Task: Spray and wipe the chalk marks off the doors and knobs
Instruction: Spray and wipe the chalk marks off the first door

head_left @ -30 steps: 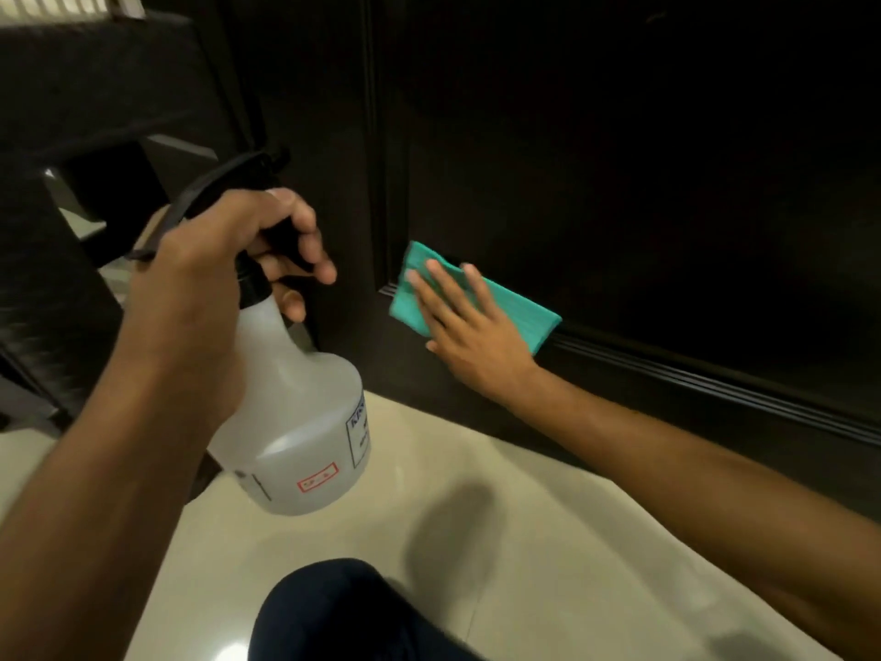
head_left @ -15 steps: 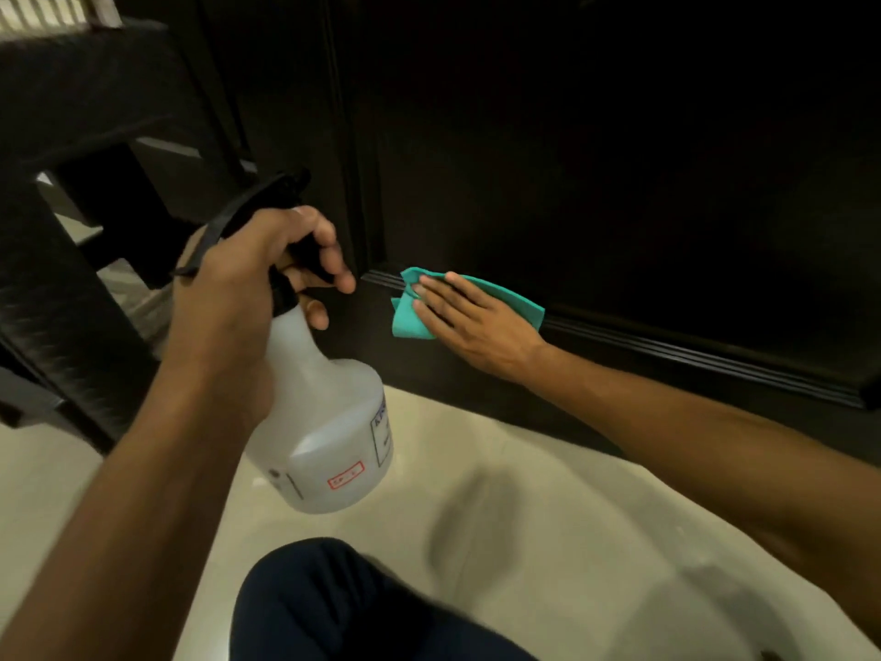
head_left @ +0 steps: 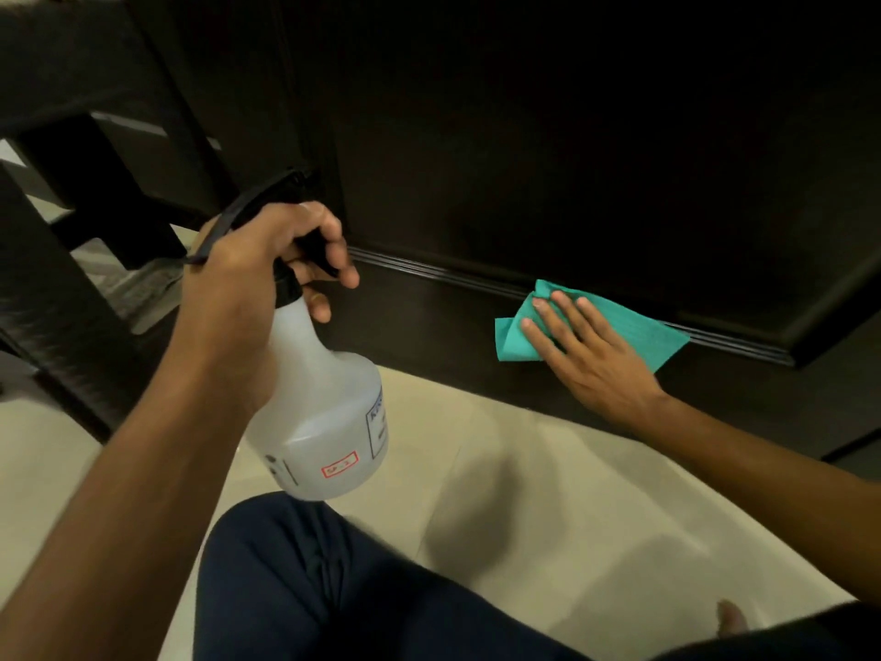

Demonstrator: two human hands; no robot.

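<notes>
Dark door (head_left: 572, 159), no chalk seen; teal cloth (head_left: 634, 329) crumpled

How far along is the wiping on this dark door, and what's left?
Done: no chalk marks are visible on the dark wooden door, though it is too dim to be sure. In hand: the right hand presses the folded teal cloth flat along the lower moulding, while the left hand grips the translucent white spray bottle. Left: no knob is in view, so knobs can't be judged.
</notes>
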